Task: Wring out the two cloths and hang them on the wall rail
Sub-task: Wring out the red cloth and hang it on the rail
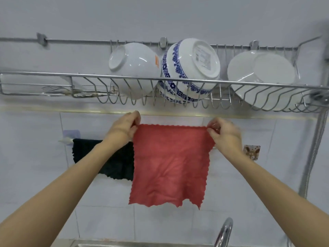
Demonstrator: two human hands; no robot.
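Observation:
A red cloth (169,166) hangs spread flat in front of the tiled wall. My left hand (124,127) pinches its top left corner and my right hand (224,132) pinches its top right corner. A black cloth (117,166) is draped over the white wall rail (65,140) to the left, partly behind my left forearm and the red cloth. Most of the rail is hidden; a short piece shows beside my right wrist.
A steel wire dish rack (178,81) holding three bowls hangs just above my hands. A chrome tap (224,232) and the sink edge sit below. A metal shower hose (313,154) runs down the right side, and a patterned wall hook (252,152) sits right of the rail.

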